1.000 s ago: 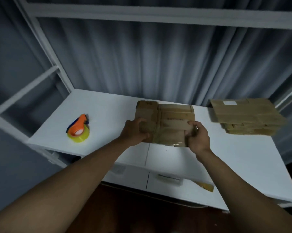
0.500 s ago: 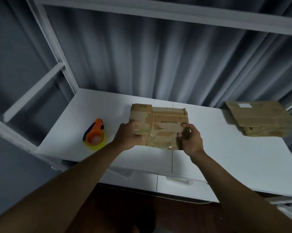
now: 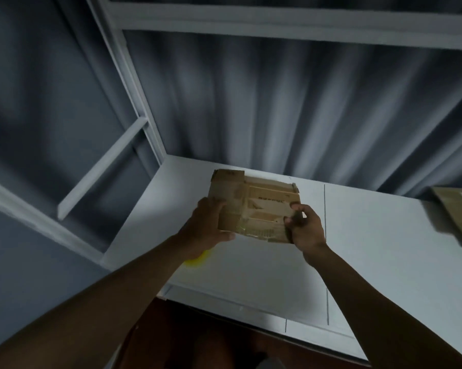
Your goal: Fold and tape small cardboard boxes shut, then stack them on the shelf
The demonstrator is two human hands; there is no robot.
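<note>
A flattened brown cardboard box with old tape marks is lifted above the white shelf surface, tilted toward me. My left hand grips its left edge, thumb underneath. My right hand grips its right edge with curled fingers. A sliver of the yellow tape roll shows under my left wrist; the rest of the dispenser is hidden by my arm.
A stack of flat cardboard boxes lies at the right edge of the shelf. White metal frame posts rise at the left and a crossbar runs overhead. Grey curtains hang behind. Dark floor lies below the shelf's front edge.
The view has swung left and tilted. Both hands have raised the flat box off the shelf surface. The tape dispenser is now mostly hidden under my left arm.
</note>
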